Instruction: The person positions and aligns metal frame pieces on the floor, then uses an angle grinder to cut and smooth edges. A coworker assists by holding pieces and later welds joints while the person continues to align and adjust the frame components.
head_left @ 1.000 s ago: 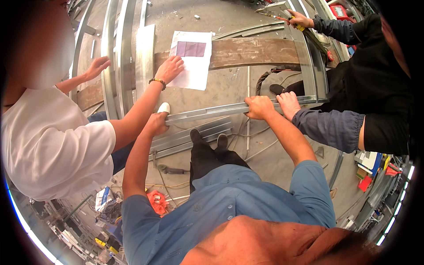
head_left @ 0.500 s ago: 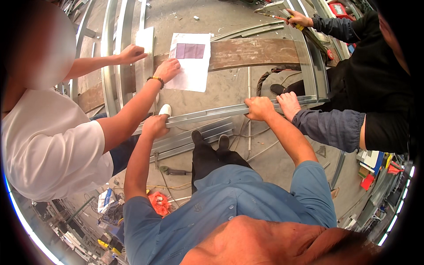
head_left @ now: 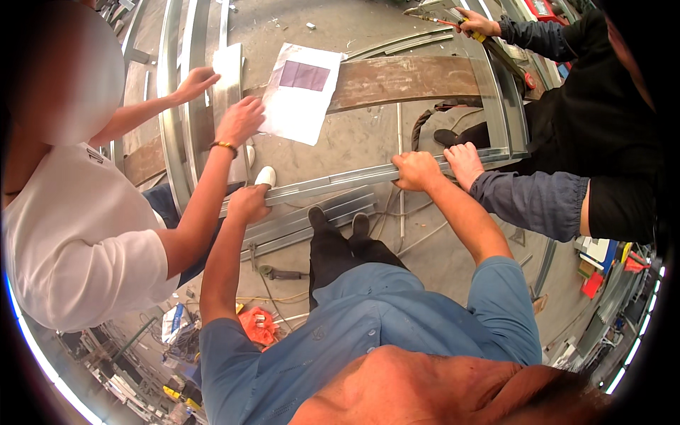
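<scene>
My left hand [head_left: 248, 204] is closed round a long silver metal rail [head_left: 333, 183] that runs across in front of me. Farther right, my right hand [head_left: 417, 171] grips the same rail from above. Beside it, a co-worker's hand in a grey sleeve [head_left: 464, 166] rests on the rail's right end, close to a corner of the metal frame [head_left: 496, 117]. Beyond the rail lies a white paper sheet [head_left: 296, 122] with a purple rectangle, and another co-worker's hand [head_left: 241, 119] is at its left edge.
A brown board [head_left: 407, 79] spans the frame behind the rail. The co-worker at right holds a yellow-and-black handled tool [head_left: 478, 32]. Metal channels [head_left: 312, 216] lie on the floor below the rail, near cables, an angle-grinder-like tool [head_left: 282, 273] and an orange bag [head_left: 258, 326].
The co-worker at left has drawn both hands leftward, one back to the paper's edge. The paper has turned slightly clockwise. My hands have hardly moved on the rail.
</scene>
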### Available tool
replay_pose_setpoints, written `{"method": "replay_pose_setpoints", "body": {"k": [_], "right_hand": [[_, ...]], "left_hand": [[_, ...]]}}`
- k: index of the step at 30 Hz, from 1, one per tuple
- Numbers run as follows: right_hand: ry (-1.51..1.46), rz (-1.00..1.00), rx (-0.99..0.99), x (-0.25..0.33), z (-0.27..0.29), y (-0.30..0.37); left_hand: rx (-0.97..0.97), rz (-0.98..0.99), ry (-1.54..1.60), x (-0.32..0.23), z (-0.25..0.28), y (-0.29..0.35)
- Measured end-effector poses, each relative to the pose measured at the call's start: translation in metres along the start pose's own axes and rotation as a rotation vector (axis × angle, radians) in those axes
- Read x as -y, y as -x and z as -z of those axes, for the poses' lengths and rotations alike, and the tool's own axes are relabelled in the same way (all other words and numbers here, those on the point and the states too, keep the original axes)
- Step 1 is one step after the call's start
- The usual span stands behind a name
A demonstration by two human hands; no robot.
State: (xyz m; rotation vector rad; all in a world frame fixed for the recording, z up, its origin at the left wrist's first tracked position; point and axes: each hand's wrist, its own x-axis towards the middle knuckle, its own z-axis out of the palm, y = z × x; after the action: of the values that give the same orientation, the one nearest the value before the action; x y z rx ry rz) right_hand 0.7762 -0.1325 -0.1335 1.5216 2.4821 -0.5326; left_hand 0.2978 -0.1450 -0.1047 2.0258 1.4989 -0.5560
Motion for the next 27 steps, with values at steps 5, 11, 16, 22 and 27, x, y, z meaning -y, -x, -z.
{"method": "replay_pose_setpoints", "body": {"k": [5, 11, 16, 22, 27], "right_hand": [[-0.006, -0.001, -0.003, 0.0, 0.001, -0.001], [-0.016, -0.028, 0.059, 0.003, 0.007, -0.002], [-0.007, -0.026, 0.073, 0.003, 0.008, -0.001], [-0.003, -0.008, 0.028, 0.002, 0.003, -0.002], [0.012, -0.017, 0.056, 0.001, 0.002, -0.004]], "left_hand": [[-0.039, -0.038, 0.025, 0.005, -0.006, 0.0], [-0.047, -0.023, 0.019, 0.005, -0.006, 0.002], [-0.033, -0.024, -0.009, 0.004, -0.004, 0.001], [-0.075, -0.051, 0.003, 0.007, -0.008, 0.002], [-0.099, -0.045, 0.037, 0.011, -0.011, 0.002]]}}
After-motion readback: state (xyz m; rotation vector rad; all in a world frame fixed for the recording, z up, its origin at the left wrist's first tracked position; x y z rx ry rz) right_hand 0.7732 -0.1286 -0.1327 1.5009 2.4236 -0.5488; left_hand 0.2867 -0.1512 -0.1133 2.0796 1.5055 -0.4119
